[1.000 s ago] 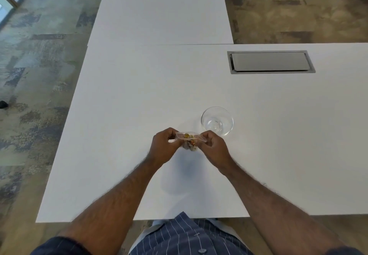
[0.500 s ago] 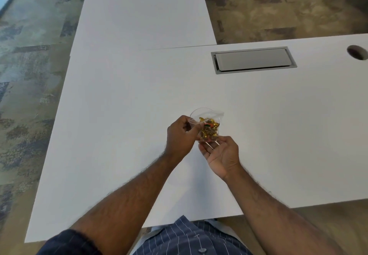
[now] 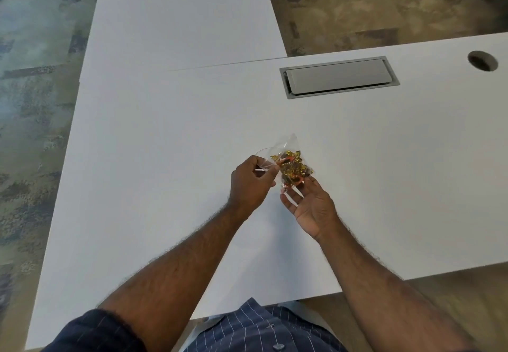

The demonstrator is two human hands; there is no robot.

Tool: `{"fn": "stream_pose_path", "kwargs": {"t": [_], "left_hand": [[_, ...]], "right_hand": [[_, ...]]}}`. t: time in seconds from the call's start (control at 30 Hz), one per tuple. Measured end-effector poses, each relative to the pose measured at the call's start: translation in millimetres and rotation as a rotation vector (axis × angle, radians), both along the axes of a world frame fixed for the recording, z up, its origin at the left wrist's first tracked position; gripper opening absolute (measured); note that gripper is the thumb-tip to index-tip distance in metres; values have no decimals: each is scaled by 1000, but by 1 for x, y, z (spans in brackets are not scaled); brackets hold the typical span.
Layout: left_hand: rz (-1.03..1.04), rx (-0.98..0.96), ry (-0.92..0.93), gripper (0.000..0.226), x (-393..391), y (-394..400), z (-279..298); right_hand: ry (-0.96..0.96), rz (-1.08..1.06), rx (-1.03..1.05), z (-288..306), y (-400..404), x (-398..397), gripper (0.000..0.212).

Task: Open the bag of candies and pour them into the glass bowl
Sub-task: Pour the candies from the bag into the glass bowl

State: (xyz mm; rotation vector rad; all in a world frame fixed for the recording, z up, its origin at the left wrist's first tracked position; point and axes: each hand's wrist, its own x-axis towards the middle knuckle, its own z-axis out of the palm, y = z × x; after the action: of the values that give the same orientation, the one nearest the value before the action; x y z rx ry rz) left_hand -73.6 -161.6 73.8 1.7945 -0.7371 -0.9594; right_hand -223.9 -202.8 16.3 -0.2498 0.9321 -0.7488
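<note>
A small clear plastic bag of gold-wrapped candies (image 3: 292, 169) is held up over the white table (image 3: 165, 159). My left hand (image 3: 248, 184) pinches the bag's left edge near its mouth. Palm up, my right hand (image 3: 310, 206) supports the bag's bottom with its fingertips. The glass bowl (image 3: 262, 153) is almost wholly hidden behind the bag and my left hand; only a curved piece of its rim shows at the bag's upper left. The bag is tilted, one corner pointing up and away.
A grey cable hatch (image 3: 339, 77) is set into the table at the back right, with a round cable hole (image 3: 482, 61) farther right. A second white table (image 3: 181, 13) joins at the back. Patterned carpet lies on both sides.
The bag went from being pulled between both hands in front of the bowl to being lifted over the bowl. My right hand has turned palm up under it.
</note>
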Motion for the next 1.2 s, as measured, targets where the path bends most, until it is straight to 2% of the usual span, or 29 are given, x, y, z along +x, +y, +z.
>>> {"fn": "stream_pose_path", "kwargs": {"t": [0.13, 0.23, 0.43, 0.53, 0.63, 0.83, 1.03, 1.2], "left_hand": [[-50, 88, -53, 26, 10, -5, -7], [-82, 116, -132, 31, 12, -6, -13], [-135, 104, -127, 21, 10, -7, -29], [-169, 144, -224, 38, 13, -6, -39], [-217, 210, -350, 61, 18, -5, -49], [-220, 336, -195, 69, 20, -5, -58], [-147, 338, -113, 66, 17, -8, -58], [-133, 326, -115, 67, 16, -8, -60]], "right_hand": [[143, 8, -34, -5, -8, -3, 15], [179, 24, -25, -9, -11, -5, 14], [167, 58, 14, -19, -15, -15, 17], [209, 86, 18, -20, -17, -20, 10], [264, 107, 18, -21, -19, -21, 12], [374, 158, -12, -15, -27, -17, 11], [519, 201, -102, -6, -35, -13, 15], [659, 249, -194, 5, -39, -6, 15]]}}
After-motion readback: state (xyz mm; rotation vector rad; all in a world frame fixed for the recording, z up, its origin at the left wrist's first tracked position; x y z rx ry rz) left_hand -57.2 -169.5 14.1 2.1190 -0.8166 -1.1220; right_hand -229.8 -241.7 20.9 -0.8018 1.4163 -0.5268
